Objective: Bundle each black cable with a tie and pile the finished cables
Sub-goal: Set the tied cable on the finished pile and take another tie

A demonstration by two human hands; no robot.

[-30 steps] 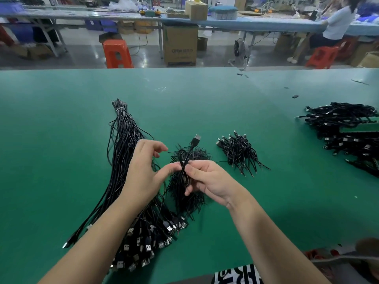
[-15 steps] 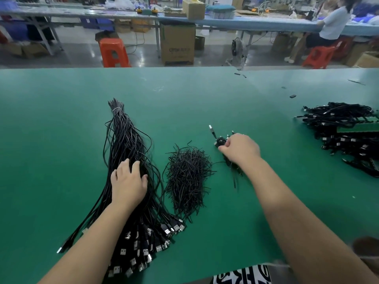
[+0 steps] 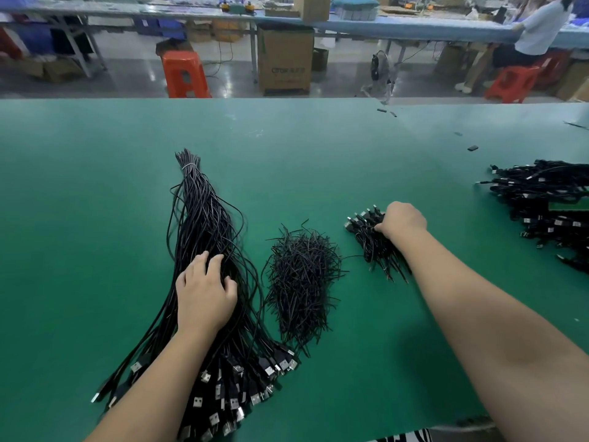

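Our left hand (image 3: pixel 204 291) rests with fingers spread on loose cables (image 3: pixel 204 224) | our right hand (image 3: pixel 402 220) curls onto finished cables (image 3: pixel 371 240) | ties (image 3: pixel 299 282) lie between on tabletop (image 3: pixel 95 218)

Hidden and cut off
The right hand (image 3: pixel 402 220) hides its own fingertips; the pile at the worktop's right edge (image 3: pixel 548 205) runs out of frame.

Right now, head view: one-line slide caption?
Left hand on loose cables, right hand at finished pile.
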